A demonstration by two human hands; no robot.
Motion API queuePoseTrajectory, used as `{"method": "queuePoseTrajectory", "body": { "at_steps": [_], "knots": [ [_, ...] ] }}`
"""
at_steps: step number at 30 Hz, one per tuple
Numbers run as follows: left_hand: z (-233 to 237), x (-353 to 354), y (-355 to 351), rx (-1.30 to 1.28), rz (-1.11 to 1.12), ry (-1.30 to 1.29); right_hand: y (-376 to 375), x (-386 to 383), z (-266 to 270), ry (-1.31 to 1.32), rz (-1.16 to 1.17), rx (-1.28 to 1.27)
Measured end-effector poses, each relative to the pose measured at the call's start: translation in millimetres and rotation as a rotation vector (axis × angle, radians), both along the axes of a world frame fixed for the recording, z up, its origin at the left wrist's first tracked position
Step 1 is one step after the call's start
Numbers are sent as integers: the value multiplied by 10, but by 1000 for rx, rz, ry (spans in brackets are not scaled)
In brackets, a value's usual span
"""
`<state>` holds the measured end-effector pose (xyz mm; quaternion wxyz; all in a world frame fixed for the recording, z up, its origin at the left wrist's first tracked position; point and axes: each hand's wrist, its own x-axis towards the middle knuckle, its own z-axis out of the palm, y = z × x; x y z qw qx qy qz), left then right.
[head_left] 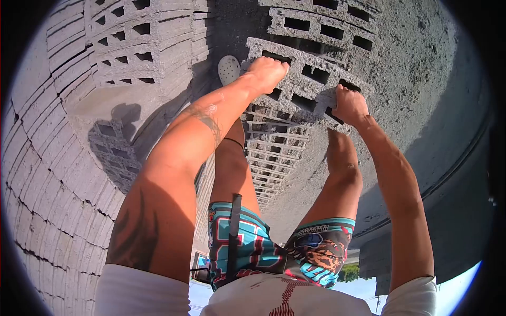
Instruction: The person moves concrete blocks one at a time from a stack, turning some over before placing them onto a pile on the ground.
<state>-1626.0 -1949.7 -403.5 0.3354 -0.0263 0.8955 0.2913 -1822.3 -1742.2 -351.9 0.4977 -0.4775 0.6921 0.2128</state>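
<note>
Two hollow concrete blocks (pixel 322 94), set side by side with two rows of rectangular holes facing up, are between my hands. My left hand (pixel 269 73) grips them near the left end, its fingers curled in at the holes. Near the other end my right hand (pixel 352 105) clasps the wall between an upper and a lower hole. Both arms reach out straight from my body. Just beyond lie more hollow blocks (pixel 316 39), also with holes upward. Below the gripped blocks in the view, a long stack of blocks (pixel 274 158) runs between my legs.
A tall wall of stacked concrete blocks (pixel 58 231) curves along the left, with a further stack (pixel 139 42) at the upper left. My foot wears a white clog (pixel 228 70) beside the blocks. Rough grey gravelly ground (pixel 406 58) spreads to the right. Shadows fall on both sides.
</note>
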Motion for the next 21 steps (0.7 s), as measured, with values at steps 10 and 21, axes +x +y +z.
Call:
{"method": "queuePoseTrajectory", "body": {
  "at_steps": [10,21],
  "knots": [
    [2548,110,-1595,72,-104,231,-1263,480,2515,130,-166,-142],
    [3585,968,-3661,-226,265,44,-3483,1092,2905,52,19,-391]
  ]
}}
